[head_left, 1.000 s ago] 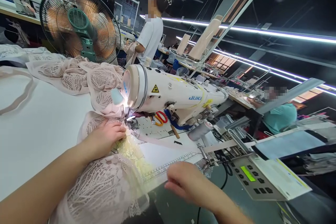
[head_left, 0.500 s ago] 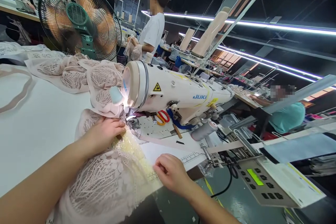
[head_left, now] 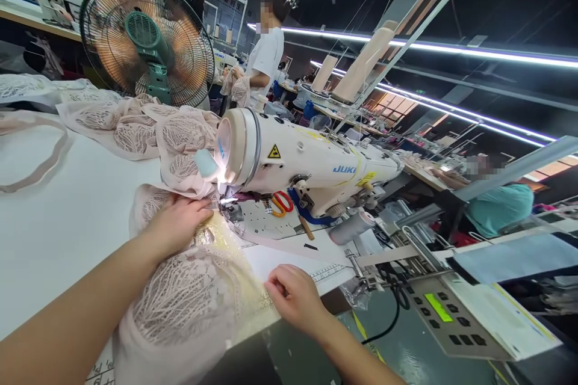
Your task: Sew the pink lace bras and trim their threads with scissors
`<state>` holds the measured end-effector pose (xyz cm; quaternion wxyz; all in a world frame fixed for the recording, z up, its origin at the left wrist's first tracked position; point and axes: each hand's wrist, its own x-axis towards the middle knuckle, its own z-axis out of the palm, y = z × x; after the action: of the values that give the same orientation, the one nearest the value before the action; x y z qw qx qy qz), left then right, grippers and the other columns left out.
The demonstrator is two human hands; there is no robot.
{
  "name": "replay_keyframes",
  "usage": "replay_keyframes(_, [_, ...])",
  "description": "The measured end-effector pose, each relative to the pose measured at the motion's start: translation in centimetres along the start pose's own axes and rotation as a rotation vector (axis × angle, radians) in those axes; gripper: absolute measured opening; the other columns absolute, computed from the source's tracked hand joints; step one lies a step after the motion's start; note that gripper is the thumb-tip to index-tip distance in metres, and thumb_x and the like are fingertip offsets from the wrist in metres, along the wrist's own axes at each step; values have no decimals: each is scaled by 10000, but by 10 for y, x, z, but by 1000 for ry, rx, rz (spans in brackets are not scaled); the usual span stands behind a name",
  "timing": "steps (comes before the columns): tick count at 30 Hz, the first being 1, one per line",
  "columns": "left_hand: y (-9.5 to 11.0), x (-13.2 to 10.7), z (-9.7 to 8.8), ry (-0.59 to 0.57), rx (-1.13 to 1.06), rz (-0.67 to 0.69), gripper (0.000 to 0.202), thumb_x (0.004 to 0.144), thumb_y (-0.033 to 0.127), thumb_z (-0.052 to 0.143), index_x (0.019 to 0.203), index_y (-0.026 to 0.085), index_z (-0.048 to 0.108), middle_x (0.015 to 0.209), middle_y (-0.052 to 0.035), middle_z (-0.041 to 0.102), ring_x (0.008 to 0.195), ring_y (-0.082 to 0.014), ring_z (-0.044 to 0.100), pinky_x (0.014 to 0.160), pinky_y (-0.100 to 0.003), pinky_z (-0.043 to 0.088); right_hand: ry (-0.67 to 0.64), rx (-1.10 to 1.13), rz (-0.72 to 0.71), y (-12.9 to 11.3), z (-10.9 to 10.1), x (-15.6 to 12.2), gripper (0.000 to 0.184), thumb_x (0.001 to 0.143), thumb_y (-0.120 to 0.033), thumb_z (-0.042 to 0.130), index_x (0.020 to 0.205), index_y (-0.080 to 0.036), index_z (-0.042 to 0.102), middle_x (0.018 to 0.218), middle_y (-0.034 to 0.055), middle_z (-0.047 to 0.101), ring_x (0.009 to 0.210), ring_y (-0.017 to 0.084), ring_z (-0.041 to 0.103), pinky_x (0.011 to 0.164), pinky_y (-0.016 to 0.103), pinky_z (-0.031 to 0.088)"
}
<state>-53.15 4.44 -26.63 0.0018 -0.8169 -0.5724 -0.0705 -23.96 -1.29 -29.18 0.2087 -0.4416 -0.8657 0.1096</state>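
My left hand (head_left: 178,222) lies on pale pink lace fabric (head_left: 180,307) just left of the needle area of the white sewing machine (head_left: 307,162), fingers curled down on the cloth. Under the lace a yellowish lace strip (head_left: 235,271) runs toward the table's front edge. My right hand (head_left: 293,298) rests at that edge by a printed ruler strip (head_left: 332,272), fingers bent and pinching the lace edge.
More lace is piled behind the machine (head_left: 149,126) in front of a standing fan (head_left: 147,42). Red-handled scissors (head_left: 280,201) lie under the machine arm. A control panel (head_left: 440,310) sits at right. One person stands at the back (head_left: 266,54), another sits at right (head_left: 499,204).
My right hand came up from below the table edge onto the fabric edge and stays there. My left hand slid slightly toward the needle. The camera shifted a little.
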Motion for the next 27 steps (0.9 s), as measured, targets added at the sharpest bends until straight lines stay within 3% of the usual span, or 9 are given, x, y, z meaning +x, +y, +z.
replay_keyframes(6, [3, -9, -10, 112, 63, -25, 441, 780, 54, 424, 1089, 224, 689, 1333, -119, 563, 1217, -365, 477, 1003, -592, 307, -28, 49, 47, 2, -1, 0, 145, 825, -224, 470, 687, -188, 500, 608, -9, 514, 586, 126, 455, 570, 245, 304])
replay_keyframes(10, [34, -22, -21, 189, -59, 86, 285, 807, 121, 412, 873, 166, 685, 1051, -139, 642, 981, -291, 566, 839, -443, 439, -34, 102, 101, -1, -6, 3, 158, 851, -231, 440, 716, -187, 509, 637, 4, 532, 603, 136, 475, 569, 250, 324])
replay_keyframes(14, [55, -23, -15, 37, -371, 126, 74, 744, 221, 532, 721, 194, 597, 780, -61, 612, 848, -245, 551, 740, -359, 435, 2, 167, 111, -11, -6, 5, 145, 866, -233, 432, 804, -182, 553, 719, 29, 575, 644, 146, 511, 578, 255, 370])
replay_keyframes(17, [44, -17, -12, -6, -463, 28, 95, 739, 226, 502, 646, 205, 500, 705, -21, 580, 749, -201, 557, 671, -302, 427, 5, 193, 81, -23, -2, 7, 241, 887, -256, 439, 1071, -181, 576, 824, 48, 595, 680, 149, 530, 606, 261, 415])
replay_keyframes(21, [19, -12, -17, 41, -547, -116, 206, 831, 322, 348, 722, 208, 482, 720, 7, 565, 698, -155, 569, 628, -247, 440, -98, 168, -6, -44, 4, 15, 495, 903, -309, 463, 1385, -218, 400, 913, 53, 608, 705, 155, 534, 666, 287, 447])
replay_keyframes(24, [11, -11, -20, 79, -514, -237, 215, 821, 335, 332, 706, 209, 463, 636, 23, 513, 634, -153, 543, 587, -246, 416, -161, 178, -58, -62, 10, 26, 525, 904, -339, 474, 1407, -213, 388, 890, 47, 631, 746, 170, 553, 686, 288, 446])
replay_keyframes(27, [12, -9, -18, 110, -426, -331, 179, 805, 319, 353, 685, 217, 440, 578, 29, 466, 586, -163, 512, 550, -257, 379, -193, 151, -62, -76, 18, 36, 407, 876, -360, 527, 1248, -200, 564, 853, 49, 646, 762, 176, 573, 695, 279, 444])
